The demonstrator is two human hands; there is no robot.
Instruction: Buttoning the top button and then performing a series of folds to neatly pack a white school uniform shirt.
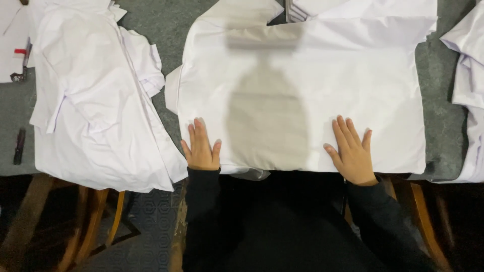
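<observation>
Both hands lying flat, fingers spread, empty: left hand [201,148] and right hand [352,151] pressing white shirt [353,75] on grey counter [161,20]; shirt pile [96,100] sitting at 9 o'clock.

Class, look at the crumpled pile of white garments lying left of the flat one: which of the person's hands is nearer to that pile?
Left. The left hand lies flat on the spread white garment right beside the crumpled pile; the right hand presses the garment's far side, well away.

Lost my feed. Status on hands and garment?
Left hand and right hand flat, open, on the spread white cloth shirt. Crumpled white shirt pile lies left, apart.
</observation>
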